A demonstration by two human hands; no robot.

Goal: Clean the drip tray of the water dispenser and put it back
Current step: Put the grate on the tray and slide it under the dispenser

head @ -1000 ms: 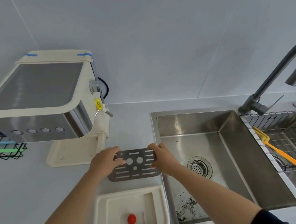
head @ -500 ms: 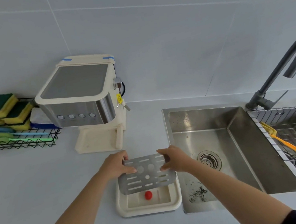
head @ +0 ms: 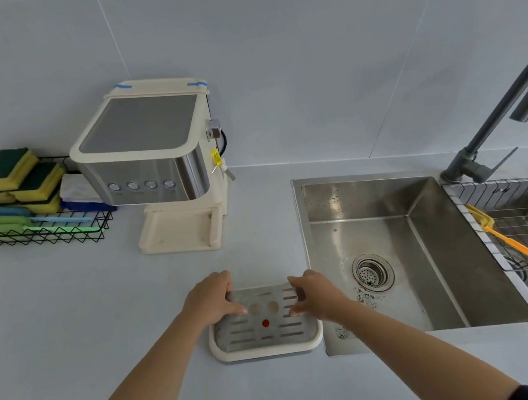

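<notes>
The cream drip tray (head: 229, 355) lies on the counter just left of the sink. A slotted metal grate (head: 263, 334) rests on top of it, its near edge down in the tray and its far edge still between my fingers. A red float (head: 265, 323) shows through a hole in the grate. My left hand (head: 210, 299) grips the grate's far left corner and my right hand (head: 315, 295) grips its far right side. The water dispenser (head: 149, 154), cream and steel, stands further back with its bare base (head: 178, 233) in front.
A steel sink (head: 396, 249) with dark specks near its front lies to the right, with a grey tap (head: 494, 122) behind. A wire rack holds an orange brush (head: 513, 244). At far left a wire basket (head: 25, 231) holds sponges and brushes.
Both hands brought the grate back toward me and lowered it onto the drip tray, where it now lies nearly flat. The view pulled back and shifted left.
</notes>
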